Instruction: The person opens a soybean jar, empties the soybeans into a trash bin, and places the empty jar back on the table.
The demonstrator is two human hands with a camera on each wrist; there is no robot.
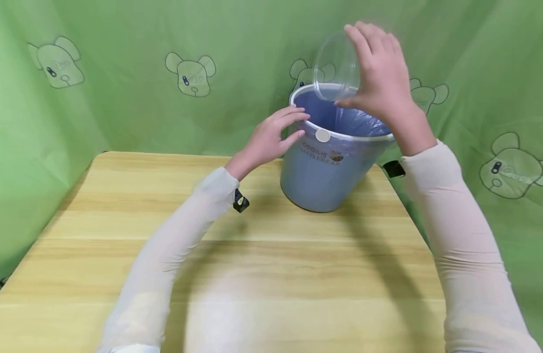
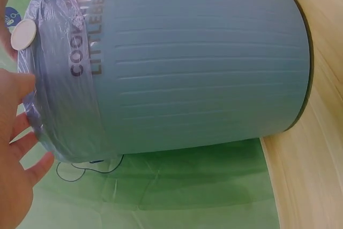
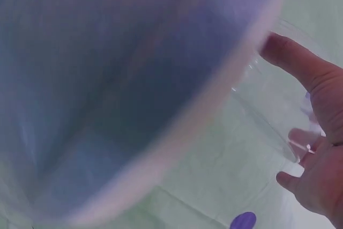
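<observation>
sleeves first, since they're closest to the head camera — two pale long sleeves reaching forward over the wooden table [image 1: 121,215], which is a light yellowish plank top with a green cloth backdrop [image 1: 121,88] printed with cartoon bear heads wrapped around it on all sides.

next biggest thing is the blue bin [image 1: 328,162], standing upright toward the far right part of the table. it's ribbed plastic, lined with a bluish-purple bin bag [image 2: 59,116] folded over the rim, has "cookie little bear" lettering on the side and a small round white button [image 1: 323,136] on the rim.

right hand [image 1: 381,83] is up above the bin's mouth, fingers curled around a clear plastic container [image 1: 337,66] — it's tipped on its side, open end facing left, hovering just over the rim, not touching it as far as i can tell. right wrist view is blurry but shows the thumb and fingers on the clear wall.

left hand [image 1: 273,137] rests against the near-left edge of the bin's rim, fingers straight and together, fingertips touching the bag-covered rim, not gripping.
</observation>
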